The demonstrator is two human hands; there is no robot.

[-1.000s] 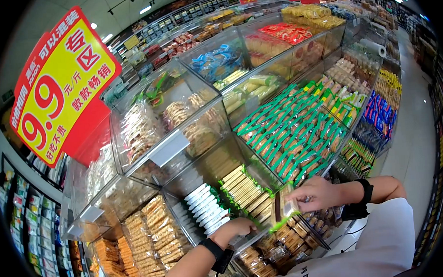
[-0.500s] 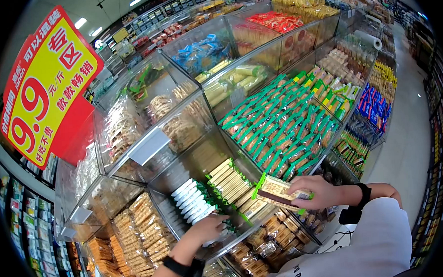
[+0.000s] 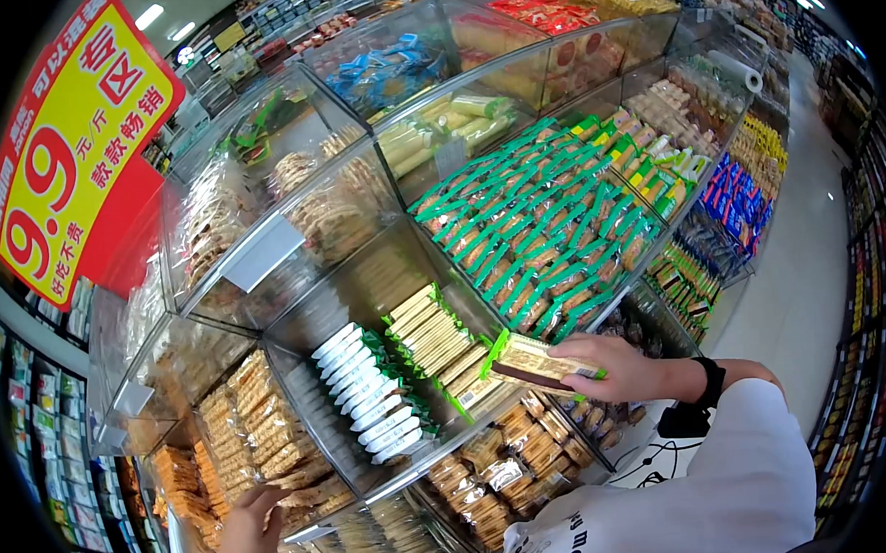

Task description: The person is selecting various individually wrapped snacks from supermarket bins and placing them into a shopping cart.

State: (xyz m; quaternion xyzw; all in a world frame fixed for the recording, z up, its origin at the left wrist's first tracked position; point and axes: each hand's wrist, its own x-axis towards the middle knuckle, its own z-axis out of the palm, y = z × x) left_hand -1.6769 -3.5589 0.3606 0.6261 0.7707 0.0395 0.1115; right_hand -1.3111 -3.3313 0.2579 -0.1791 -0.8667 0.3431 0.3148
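My right hand [image 3: 613, 368] grips a wrapped biscuit packet with green ends [image 3: 538, 360], holding it flat over the right edge of a clear bin of stacked tan and white packets [image 3: 408, 363]. A black watch sits on that wrist. My left hand [image 3: 248, 532] is low at the bottom left, fingers apart, touching the front edge of a bin of orange-brown biscuit packets [image 3: 271, 441]. It holds nothing.
Tiered clear bins hold snacks: green-ended packets [image 3: 541, 231], round biscuits [image 3: 309, 213], blue [image 3: 382, 69] and red packets [image 3: 544, 13] higher up. A yellow and red 9.9 price sign [image 3: 70, 146] stands at the left. An aisle floor [image 3: 804, 288] runs along the right.
My left hand withdrew from the white packets and dropped down-left to the orange-brown bin. The right hand turned the packet flat and edged left. The view tilted downward.
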